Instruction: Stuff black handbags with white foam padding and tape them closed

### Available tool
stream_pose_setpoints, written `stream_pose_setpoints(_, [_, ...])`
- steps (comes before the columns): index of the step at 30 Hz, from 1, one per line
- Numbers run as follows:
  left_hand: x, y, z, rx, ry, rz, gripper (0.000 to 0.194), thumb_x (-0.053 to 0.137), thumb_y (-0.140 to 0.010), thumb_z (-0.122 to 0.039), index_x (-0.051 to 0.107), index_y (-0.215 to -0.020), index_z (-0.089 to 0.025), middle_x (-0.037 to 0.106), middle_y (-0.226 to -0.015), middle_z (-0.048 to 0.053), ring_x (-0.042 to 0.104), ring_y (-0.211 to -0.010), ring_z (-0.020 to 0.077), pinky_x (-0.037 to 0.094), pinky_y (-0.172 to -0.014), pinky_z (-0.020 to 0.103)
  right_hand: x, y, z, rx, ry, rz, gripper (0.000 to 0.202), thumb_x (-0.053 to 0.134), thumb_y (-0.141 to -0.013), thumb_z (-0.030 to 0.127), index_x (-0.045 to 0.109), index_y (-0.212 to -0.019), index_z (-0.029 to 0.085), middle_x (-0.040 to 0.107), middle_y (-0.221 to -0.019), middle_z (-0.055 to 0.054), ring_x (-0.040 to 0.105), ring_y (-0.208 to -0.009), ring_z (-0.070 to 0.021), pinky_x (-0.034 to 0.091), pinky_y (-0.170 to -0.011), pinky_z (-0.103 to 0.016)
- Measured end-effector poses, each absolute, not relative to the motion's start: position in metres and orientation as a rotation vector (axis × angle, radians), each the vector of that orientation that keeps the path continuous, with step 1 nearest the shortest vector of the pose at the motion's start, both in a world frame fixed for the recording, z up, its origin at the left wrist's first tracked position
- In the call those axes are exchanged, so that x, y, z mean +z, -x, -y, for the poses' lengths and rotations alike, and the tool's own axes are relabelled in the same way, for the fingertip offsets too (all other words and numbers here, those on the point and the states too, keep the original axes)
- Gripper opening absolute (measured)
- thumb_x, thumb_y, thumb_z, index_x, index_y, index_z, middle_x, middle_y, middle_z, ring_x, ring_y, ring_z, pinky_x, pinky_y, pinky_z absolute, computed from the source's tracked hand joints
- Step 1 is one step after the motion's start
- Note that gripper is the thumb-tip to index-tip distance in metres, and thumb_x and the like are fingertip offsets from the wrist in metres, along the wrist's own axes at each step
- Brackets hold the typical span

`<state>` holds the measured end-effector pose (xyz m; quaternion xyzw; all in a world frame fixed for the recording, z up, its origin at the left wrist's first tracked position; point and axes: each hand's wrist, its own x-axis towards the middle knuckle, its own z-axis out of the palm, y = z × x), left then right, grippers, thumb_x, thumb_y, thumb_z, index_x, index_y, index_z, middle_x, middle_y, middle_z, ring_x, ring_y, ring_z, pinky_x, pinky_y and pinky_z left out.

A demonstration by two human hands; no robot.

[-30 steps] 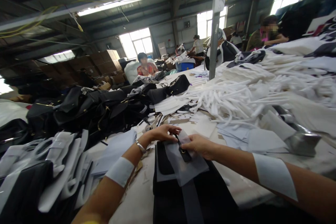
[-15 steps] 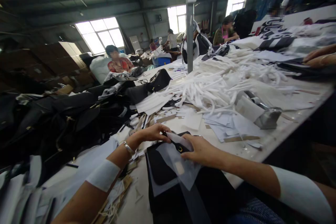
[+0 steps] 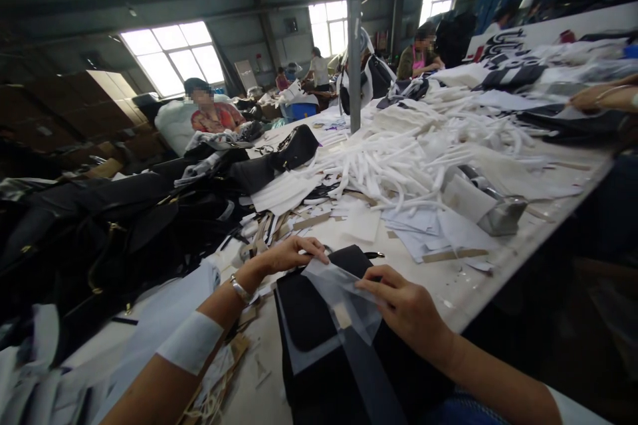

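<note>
A black bag (image 3: 299, 309) lies flat at the table's near edge, partly over my lap. Across its upper part is a thin translucent white sheet (image 3: 329, 285), with a small beige patch (image 3: 343, 314) showing at its middle. My left hand (image 3: 294, 254) pinches the sheet's upper left corner. On the right, my right hand (image 3: 409, 302) is closed on the sheet's right edge between thumb and fingers. A black flap (image 3: 353, 257) shows behind the sheet, and a dark strap end with a gold-coloured tip (image 3: 376, 255) sticks out beyond it. My fingers hide part of the sheet's edges.
Black bags (image 3: 124, 212) are heaped on the left. White strips (image 3: 399, 153) cover the table's middle, with a metal tape dispenser (image 3: 503, 209) and paper pieces (image 3: 423, 229) nearer me. A metal post (image 3: 354, 60) rises behind. Another person's hand (image 3: 595, 98) works at the right.
Both hands held a black piece with a gold-coloured ring together with the sheet; that ring is out of sight now. My right hand has shifted right, and the sheet lies flatter over the bag.
</note>
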<state>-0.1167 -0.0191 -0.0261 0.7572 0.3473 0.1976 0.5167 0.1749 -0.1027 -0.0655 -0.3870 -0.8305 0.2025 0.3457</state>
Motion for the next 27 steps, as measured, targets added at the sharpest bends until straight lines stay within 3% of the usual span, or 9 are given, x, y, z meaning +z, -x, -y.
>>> stream_pose_setpoints(2, [-0.027, 0.115, 0.022, 0.506, -1.831, -0.847, 0.027, 0.069, -0.087, -0.042, 0.08, -0.093, -0.018, 0.066, -0.098, 0.008, 0.06, -0.09, 0.0185, 0.048, -0.085, 0.03, -0.067, -0.18, 0.101, 0.449, 0.993, 2.222, 0.036, 0.052, -0.089, 0.008, 0.072, -0.112, 0.027, 0.068, -0.11, -0.003, 0.068, -0.083, -0.0121, 0.051, -0.073, -0.023])
stream_pose_setpoints(5, [-0.025, 0.113, 0.026, 0.533, -1.86, -0.878, 0.024, 0.066, -0.089, -0.039, 0.08, -0.092, -0.019, 0.067, -0.098, 0.008, 0.06, -0.095, 0.0198, 0.046, -0.091, 0.032, -0.063, -0.185, 0.101, 0.355, 1.022, 2.275, 0.034, 0.056, -0.086, 0.011, 0.072, -0.112, 0.026, 0.069, -0.111, -0.004, 0.068, -0.094, -0.0173, 0.052, -0.08, -0.028])
stream_pose_setpoints(8, [-0.017, 0.112, 0.029, 0.513, -1.885, -0.911, 0.023, 0.067, -0.087, -0.038, 0.08, -0.094, -0.02, 0.068, -0.105, 0.008, 0.061, -0.103, 0.0221, 0.044, -0.097, 0.034, -0.055, -0.187, 0.104, 0.353, 1.03, 2.305, 0.028, 0.064, -0.086, 0.028, 0.071, -0.114, 0.025, 0.068, -0.113, -0.006, 0.064, -0.102, -0.0233, 0.049, -0.09, -0.037])
stream_pose_setpoints(11, [-0.01, 0.109, 0.03, 0.473, -1.898, -0.947, 0.03, 0.058, -0.092, -0.041, 0.079, -0.092, -0.019, 0.068, -0.11, 0.009, 0.062, -0.106, 0.0227, 0.045, -0.097, 0.034, -0.05, -0.185, 0.105, 0.419, 1.043, 2.28, 0.026, 0.061, -0.091, 0.041, 0.072, -0.11, 0.027, 0.069, -0.109, -0.005, 0.062, -0.1, -0.0235, 0.046, -0.09, -0.04])
stream_pose_setpoints(13, [-0.01, 0.105, 0.029, 0.467, -1.92, -0.984, 0.034, 0.056, -0.094, -0.043, 0.077, -0.086, -0.018, 0.069, -0.108, 0.009, 0.063, -0.105, 0.0221, 0.045, -0.097, 0.033, -0.049, -0.18, 0.104, 0.444, 1.095, 2.232, 0.021, 0.056, -0.095, 0.04, 0.073, -0.101, 0.028, 0.07, -0.104, -0.003, 0.062, -0.097, -0.0219, 0.044, -0.089, -0.04])
stream_pose_setpoints(17, [-0.019, 0.099, 0.026, 0.486, -2.002, -1.045, 0.027, 0.076, -0.08, -0.044, 0.071, -0.078, -0.017, 0.07, -0.097, 0.006, 0.064, -0.098, 0.0208, 0.045, -0.095, 0.032, -0.051, -0.17, 0.099, 0.425, 1.244, 2.191, 0.009, 0.063, -0.092, 0.029, 0.069, -0.087, 0.025, 0.07, -0.096, 0.0, 0.062, -0.095, -0.0212, 0.041, -0.088, -0.038])
stream_pose_setpoints(18, [-0.021, 0.098, 0.026, 0.492, -2.02, -1.06, 0.028, 0.078, -0.078, -0.043, 0.071, -0.081, -0.017, 0.07, -0.094, 0.005, 0.064, -0.095, 0.0201, 0.046, -0.093, 0.032, -0.052, -0.168, 0.098, 0.415, 1.281, 2.19, 0.003, 0.066, -0.09, 0.027, 0.068, -0.089, 0.024, 0.069, -0.095, -0.001, 0.062, -0.095, -0.0218, 0.041, -0.087, -0.038])
stream_pose_setpoints(22, [-0.023, 0.099, 0.023, 0.477, -2.072, -1.086, 0.038, 0.077, -0.079, -0.044, 0.069, -0.106, -0.018, 0.07, -0.098, 0.005, 0.064, -0.092, 0.0188, 0.048, -0.089, 0.031, -0.052, -0.165, 0.098, 0.406, 1.365, 2.186, 0.025, 0.074, -0.084, 0.027, 0.063, -0.106, 0.023, 0.068, -0.096, -0.002, 0.062, -0.093, -0.023, 0.041, -0.082, -0.036])
stream_pose_setpoints(27, [-0.015, 0.1, 0.017, 0.338, -2.141, -0.979, 0.029, 0.072, -0.085, -0.043, 0.074, -0.102, -0.019, 0.072, -0.101, 0.006, 0.065, -0.096, 0.0192, 0.047, -0.092, 0.03, -0.045, -0.166, 0.097, 0.478, 1.403, 2.233, 0.011, 0.073, -0.083, 0.026, 0.064, -0.09, 0.024, 0.065, -0.089, 0.0, 0.059, -0.086, -0.0208, 0.039, -0.075, -0.033])
